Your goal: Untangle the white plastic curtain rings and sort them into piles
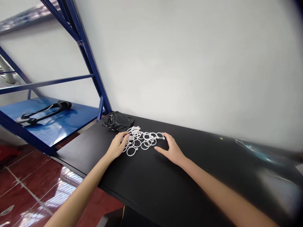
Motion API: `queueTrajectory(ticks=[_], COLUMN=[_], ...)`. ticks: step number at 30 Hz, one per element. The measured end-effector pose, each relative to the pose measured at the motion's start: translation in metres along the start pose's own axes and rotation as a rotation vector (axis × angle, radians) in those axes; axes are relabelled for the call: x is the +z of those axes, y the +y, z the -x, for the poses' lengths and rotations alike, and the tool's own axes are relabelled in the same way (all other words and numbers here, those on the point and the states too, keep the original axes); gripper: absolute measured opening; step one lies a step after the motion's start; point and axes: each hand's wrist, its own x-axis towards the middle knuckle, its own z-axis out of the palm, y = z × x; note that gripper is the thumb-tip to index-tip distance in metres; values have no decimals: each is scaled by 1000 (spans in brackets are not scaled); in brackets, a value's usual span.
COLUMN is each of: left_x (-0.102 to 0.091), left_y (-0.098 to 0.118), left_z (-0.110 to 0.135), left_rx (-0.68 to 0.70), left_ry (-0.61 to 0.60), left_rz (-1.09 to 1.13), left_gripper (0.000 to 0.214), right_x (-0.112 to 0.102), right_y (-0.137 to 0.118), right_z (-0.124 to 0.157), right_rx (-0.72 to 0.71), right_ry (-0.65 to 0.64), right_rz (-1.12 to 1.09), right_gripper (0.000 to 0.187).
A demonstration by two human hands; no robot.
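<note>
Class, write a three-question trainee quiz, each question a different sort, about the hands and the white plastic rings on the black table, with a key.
1. True or false: the left hand touches the pile of white plastic rings.
2. What lies just behind the rings on the black table? A) crumpled black plastic bag B) red cup C) metal tray
3. Fill in: the right hand rests flat on the ____.

Key: 1 true; 2 A; 3 table.
</note>
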Motion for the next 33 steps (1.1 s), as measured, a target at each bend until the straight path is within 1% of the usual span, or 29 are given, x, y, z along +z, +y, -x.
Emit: queueTrajectory(ticks=[4, 6, 8, 12, 15, 17, 19, 21, 25, 30, 33], left_x=[12, 17, 20, 24, 25, 26, 27, 29, 38, 50, 56], left_y=[5, 7, 8, 11, 16, 20, 23, 26, 28, 33, 42], left_z=[-6, -9, -12, -23, -34, -41, -48, -53, -57, -51, -45], left_rx=[126, 189, 221, 263, 308, 335, 355, 348, 289, 312, 314], left_ry=[-28, -61, -107, -183, -198, -171, -128, -104, -151, -167, -186], left_rz=[-47, -70, -97, -147, -159, -154, -152, -159, -160, -91, -72], left_gripper=[49, 54, 61, 77, 84, 81, 73, 69, 70, 57, 56], right_x=[20, 26, 29, 33, 35, 36, 37, 37, 35, 31, 27], right_y=[-20, -25, -28, -27, -25, -23, -22, -22, -24, -25, -22], right_z=[-27, -35, -41, -45, -45, -45, -44, -44, -44, -38, -32], right_rx=[-56, -84, -108, -145, -165, -175, -185, -200, -205, -189, -187], right_ry=[-115, -159, -190, -201, -191, -186, -177, -165, -164, -168, -161], right_rz=[125, 183, 224, 268, 282, 284, 280, 274, 266, 274, 284], right_gripper=[102, 108, 112, 114, 115, 115, 113, 112, 109, 110, 110])
